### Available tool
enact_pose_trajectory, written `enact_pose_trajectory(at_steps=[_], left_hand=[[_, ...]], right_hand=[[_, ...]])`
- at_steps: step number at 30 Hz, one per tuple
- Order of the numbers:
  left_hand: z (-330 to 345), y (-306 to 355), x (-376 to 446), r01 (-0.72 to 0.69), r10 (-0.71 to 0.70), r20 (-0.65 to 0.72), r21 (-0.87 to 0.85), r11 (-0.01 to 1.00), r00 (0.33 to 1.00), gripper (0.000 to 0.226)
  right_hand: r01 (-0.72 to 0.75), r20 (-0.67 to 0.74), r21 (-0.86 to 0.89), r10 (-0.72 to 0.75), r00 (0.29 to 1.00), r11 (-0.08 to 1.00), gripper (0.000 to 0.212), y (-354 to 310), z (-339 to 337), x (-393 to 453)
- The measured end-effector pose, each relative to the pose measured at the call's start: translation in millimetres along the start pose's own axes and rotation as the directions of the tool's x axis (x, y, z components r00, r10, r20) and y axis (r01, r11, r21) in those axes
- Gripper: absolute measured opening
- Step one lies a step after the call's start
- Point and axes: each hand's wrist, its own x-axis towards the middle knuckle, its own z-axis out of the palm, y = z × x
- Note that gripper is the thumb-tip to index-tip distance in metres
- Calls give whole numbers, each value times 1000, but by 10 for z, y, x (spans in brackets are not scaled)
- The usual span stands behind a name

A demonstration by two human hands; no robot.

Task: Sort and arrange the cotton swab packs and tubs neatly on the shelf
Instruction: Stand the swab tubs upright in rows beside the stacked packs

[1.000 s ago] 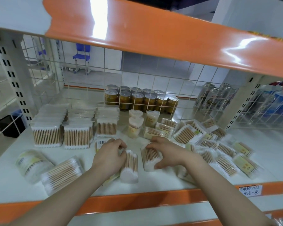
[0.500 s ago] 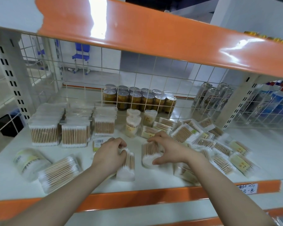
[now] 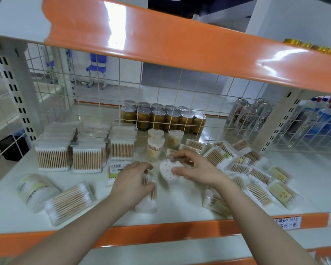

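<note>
While your right hand [image 3: 196,169] pinches a heart-shaped tub [image 3: 169,170] tipped end-on above mid-shelf [image 3: 180,209], your left hand [image 3: 131,183] curls over a second tub [image 3: 148,199] lying on its side. Both are probably light, stiff, slick plastic: hold them across the side walls, not the lid. Upright tubs [image 3: 155,148] stand just behind.

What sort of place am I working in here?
Most likely a small shop or a mock-up of one: an orange-edged metal shelf with a handwritten price tag on its front lip, rows of cotton swab packs set out like stock, and gold drink cans behind the wire grid.
</note>
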Motion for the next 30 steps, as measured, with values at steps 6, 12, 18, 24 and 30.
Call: enact_pose_trajectory(at_steps=[6, 12, 18, 24, 30], left_hand=[[22, 45, 23, 4, -1, -59, 60, 998, 998, 60], [13, 0, 30, 18, -30, -188, -65, 998, 982, 57], [-21, 5, 15, -27, 7, -209, -93, 995, 978, 58], [-73, 6, 8, -77, 36, -185, -220, 973, 982, 54], [-92, 10, 15, -29, -8, -103, -347, 938, 995, 49]], right_hand=[[71, -10, 166, -70, 997, 984, 22, -150, 104, 6], [87, -16, 184, -85, 996, 979, 22, -198, 163, -13], [92, -32, 250, -87, 996, 964, 15, -207, 186, 9], [93, -86, 358, -66, 994, 929, 28, -183, 237, 25], [85, -132, 331, -43, 990, 940, 41, -224, 238, 27]])
